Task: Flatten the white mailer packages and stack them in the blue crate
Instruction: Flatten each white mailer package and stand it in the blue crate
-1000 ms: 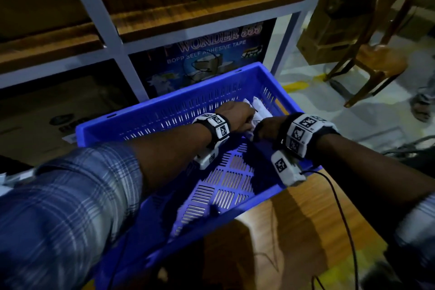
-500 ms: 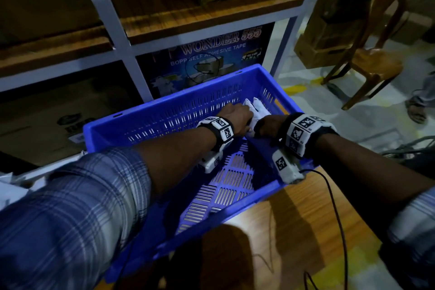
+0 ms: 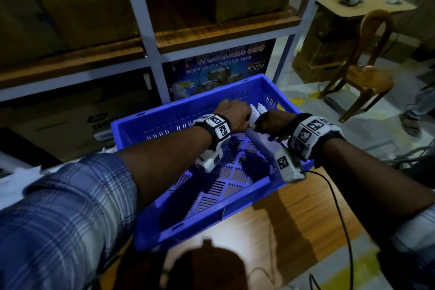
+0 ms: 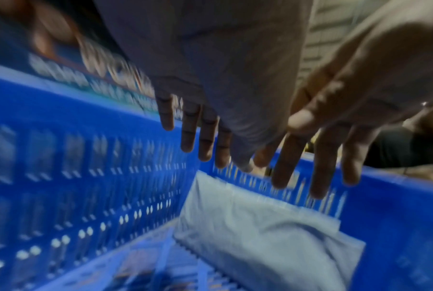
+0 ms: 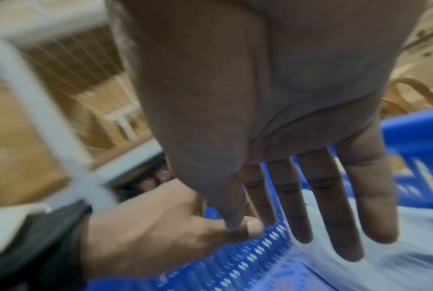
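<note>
Head view shows a white mailer (image 3: 257, 113) lying in the far right corner of the blue crate (image 3: 164, 122), its long side along the crate's right wall. It looks soft, light and a bit slippery, so flat palms near its ends should work best. Both the left hand (image 3: 233, 114) and right hand (image 3: 270, 122) have straight fingers, holding nothing.

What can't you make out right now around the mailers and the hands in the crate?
- Head view: the left hand and right hand cover most of the white mailers, so their count and flatness are unclear.
- Both wrist views: motion blur smears the blue crate and the mailers; contact between fingers and mailers cannot be told.
- Head view: dim light hides most of the crate floor near the person.
</note>
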Action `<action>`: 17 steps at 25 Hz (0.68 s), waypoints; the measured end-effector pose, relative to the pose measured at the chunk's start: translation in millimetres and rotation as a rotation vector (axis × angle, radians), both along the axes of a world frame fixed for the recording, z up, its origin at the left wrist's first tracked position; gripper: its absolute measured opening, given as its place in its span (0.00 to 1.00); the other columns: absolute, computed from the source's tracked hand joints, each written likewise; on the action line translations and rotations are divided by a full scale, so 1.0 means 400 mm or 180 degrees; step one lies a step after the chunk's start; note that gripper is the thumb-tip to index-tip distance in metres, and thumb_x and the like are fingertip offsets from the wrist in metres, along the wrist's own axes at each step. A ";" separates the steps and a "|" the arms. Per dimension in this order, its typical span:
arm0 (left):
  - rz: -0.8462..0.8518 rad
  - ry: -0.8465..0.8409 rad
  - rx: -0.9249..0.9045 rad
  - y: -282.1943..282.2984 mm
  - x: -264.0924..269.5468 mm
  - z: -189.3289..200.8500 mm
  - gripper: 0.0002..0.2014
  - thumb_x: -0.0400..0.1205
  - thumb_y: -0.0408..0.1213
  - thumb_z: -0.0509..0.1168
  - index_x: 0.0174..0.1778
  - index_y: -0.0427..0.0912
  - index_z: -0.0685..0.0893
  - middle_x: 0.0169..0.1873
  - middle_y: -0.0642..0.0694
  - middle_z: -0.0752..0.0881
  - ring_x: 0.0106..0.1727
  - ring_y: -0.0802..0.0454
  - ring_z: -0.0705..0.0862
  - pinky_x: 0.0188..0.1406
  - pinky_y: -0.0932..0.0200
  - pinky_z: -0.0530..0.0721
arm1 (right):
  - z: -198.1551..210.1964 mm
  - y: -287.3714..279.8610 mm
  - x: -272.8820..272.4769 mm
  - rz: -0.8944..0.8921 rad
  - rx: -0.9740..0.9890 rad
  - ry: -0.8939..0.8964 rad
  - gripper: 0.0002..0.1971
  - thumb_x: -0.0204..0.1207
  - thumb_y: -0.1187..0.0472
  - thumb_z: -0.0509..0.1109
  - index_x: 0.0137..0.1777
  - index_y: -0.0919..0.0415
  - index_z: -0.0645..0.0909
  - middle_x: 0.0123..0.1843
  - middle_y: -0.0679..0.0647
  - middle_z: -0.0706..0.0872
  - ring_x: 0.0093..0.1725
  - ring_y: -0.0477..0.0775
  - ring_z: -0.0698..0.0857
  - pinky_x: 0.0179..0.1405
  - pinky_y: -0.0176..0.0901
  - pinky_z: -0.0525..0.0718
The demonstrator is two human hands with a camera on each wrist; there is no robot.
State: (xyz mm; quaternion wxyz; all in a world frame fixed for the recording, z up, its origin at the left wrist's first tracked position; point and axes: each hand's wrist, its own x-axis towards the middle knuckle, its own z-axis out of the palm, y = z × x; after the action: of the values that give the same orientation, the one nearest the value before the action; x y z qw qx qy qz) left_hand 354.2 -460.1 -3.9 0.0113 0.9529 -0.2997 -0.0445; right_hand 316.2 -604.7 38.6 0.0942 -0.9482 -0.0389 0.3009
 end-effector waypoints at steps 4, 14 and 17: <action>0.0279 -0.0019 -0.0183 0.113 -0.120 0.112 0.14 0.80 0.45 0.67 0.61 0.52 0.86 0.64 0.45 0.83 0.66 0.39 0.80 0.62 0.47 0.74 | 0.064 0.095 -0.141 -0.0026 0.0052 -0.0818 0.27 0.84 0.48 0.64 0.81 0.54 0.69 0.81 0.63 0.70 0.79 0.63 0.69 0.68 0.39 0.72; 0.1221 -0.0497 -0.1847 0.567 -0.756 0.117 0.24 0.78 0.41 0.64 0.72 0.48 0.82 0.68 0.47 0.83 0.68 0.42 0.80 0.69 0.45 0.77 | 0.044 0.537 -0.685 0.0162 0.1727 -0.1807 0.35 0.79 0.59 0.70 0.85 0.57 0.61 0.80 0.59 0.72 0.75 0.58 0.75 0.69 0.41 0.69; 0.1613 -0.0262 -0.1966 0.708 -0.940 0.027 0.27 0.76 0.41 0.60 0.74 0.46 0.80 0.69 0.45 0.83 0.68 0.41 0.80 0.68 0.44 0.78 | -0.011 0.682 -0.830 0.0335 0.2027 -0.1513 0.33 0.77 0.61 0.71 0.82 0.58 0.65 0.77 0.59 0.77 0.70 0.55 0.78 0.60 0.27 0.69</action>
State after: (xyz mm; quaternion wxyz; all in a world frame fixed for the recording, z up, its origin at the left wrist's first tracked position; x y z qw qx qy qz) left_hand -21.7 -176.8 6.8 0.2958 0.9494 -0.0547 0.0900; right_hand -15.8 -331.9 34.1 0.3562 -0.9115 -0.1994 0.0503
